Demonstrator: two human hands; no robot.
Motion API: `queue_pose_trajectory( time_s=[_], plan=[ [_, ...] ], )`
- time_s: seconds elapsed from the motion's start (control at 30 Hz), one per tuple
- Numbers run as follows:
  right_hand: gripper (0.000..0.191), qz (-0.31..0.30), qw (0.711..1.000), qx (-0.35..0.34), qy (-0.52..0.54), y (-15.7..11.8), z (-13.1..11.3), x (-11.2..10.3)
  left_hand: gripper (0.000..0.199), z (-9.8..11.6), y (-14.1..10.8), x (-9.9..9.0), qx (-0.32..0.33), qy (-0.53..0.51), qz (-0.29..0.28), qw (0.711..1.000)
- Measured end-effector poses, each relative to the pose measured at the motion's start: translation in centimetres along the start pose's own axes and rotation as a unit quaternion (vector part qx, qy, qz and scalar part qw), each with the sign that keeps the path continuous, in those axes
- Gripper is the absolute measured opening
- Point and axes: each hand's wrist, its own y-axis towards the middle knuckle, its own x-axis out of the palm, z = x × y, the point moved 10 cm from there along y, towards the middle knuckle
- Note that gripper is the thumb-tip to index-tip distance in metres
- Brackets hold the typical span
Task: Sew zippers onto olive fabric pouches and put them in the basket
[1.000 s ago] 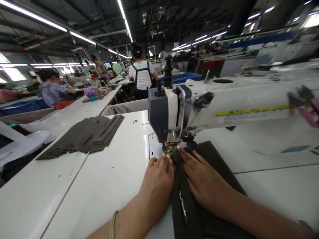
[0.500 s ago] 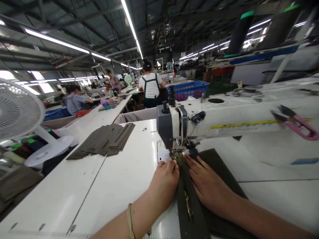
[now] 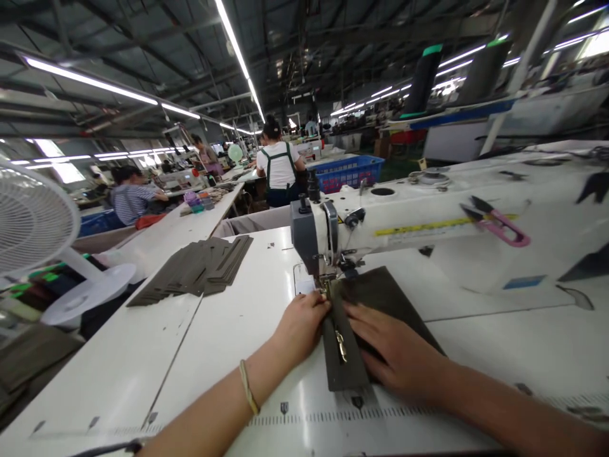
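Observation:
A dark olive fabric strip with a zipper [image 3: 349, 376] lies under the needle area of the sewing machine [image 3: 307, 231]. The brass zipper pull [image 3: 341, 347] hangs on its near part. At the strip's left edge, just in front of the presser foot, my left hand [image 3: 301, 320] pinches the fabric between thumb and fingers. My right hand [image 3: 402, 355] lies flat on the fabric to the right of the zipper, fingers stretched forward and slightly blurred. Beneath that hand a wider dark fabric panel [image 3: 392, 295] spreads to the right. The needle tip is too small to make out.
Flat dark fabric pieces [image 3: 202, 266] are stacked on the white table [image 3: 228, 343] at left. Pink thread snips [image 3: 507, 228] rest against the machine arm. A white fan [image 3: 102, 285] stands at far left. A blue crate [image 3: 352, 171] and several co-workers are beyond the machine.
The zippered strip has moved forward under the machine, so its near end now shows on the table. My right hand sits farther back from the needle. The view has turned slightly right.

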Motion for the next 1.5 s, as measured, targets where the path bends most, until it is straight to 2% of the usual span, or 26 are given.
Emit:
queue_pose_trajectory(
  time_s=[0.13, 0.2, 0.3, 0.43, 0.57, 0.7, 0.87, 1.07, 1.3, 1.5],
  plan=[
    [0.02, 0.122, 0.987, -0.081, -0.062, -2.5, -5.3, -1.9, 0.028, 1.0, -2.3, -1.0, 0.004, -0.053, 0.039, 0.998],
    [0.027, 0.16, 0.977, -0.086, -0.11, -3.0, -6.6, -1.6, 0.026, 1.1, -3.1, -1.3, -0.013, -0.063, 0.054, 0.996],
    [0.033, 0.17, 0.974, -0.081, -0.128, -2.9, -7.3, -0.9, 0.022, 1.7, -3.6, -1.3, -0.011, -0.053, 0.062, 0.997],
    [0.035, 0.165, 0.978, -0.072, -0.104, -2.8, -7.2, -0.8, 0.02, 2.8, -3.5, -0.9, 0.01, -0.011, 0.054, 0.998],
    [0.038, 0.189, 0.975, -0.065, -0.097, -3.1, -6.9, -1.3, 0.017, 3.4, -3.1, -0.4, 0.023, 0.018, 0.026, 0.999],
    [0.039, 0.198, 0.973, -0.059, -0.1, -3.0, -6.6, -1.4, 0.015, 3.3, -2.8, -0.7, 0.028, 0.02, 0.035, 0.999],
    [0.037, 0.169, 0.977, -0.068, -0.106, -2.6, -5.8, -0.5, 0.013, 2.6, -2.2, -0.6, 0.027, 0.02, 0.035, 0.999],
    [0.041, 0.222, 0.97, -0.051, -0.081, -1.8, -4.2, -1.0, 0.015, 1.5, -1.3, -0.3, 0.022, 0.028, 0.032, 0.999],
    [0.038, 0.177, 0.979, -0.066, -0.076, 0.1, -3.1, -0.9, 0.015, 0.2, -0.1, -0.3, 0.013, 0.01, 0.038, 0.999],
    [0.033, 0.137, 0.983, -0.085, -0.092, 0.9, -2.4, -0.2, 0.017, -1.5, 0.8, 0.3, -0.041, 0.009, 0.02, 0.999]
  ],
)
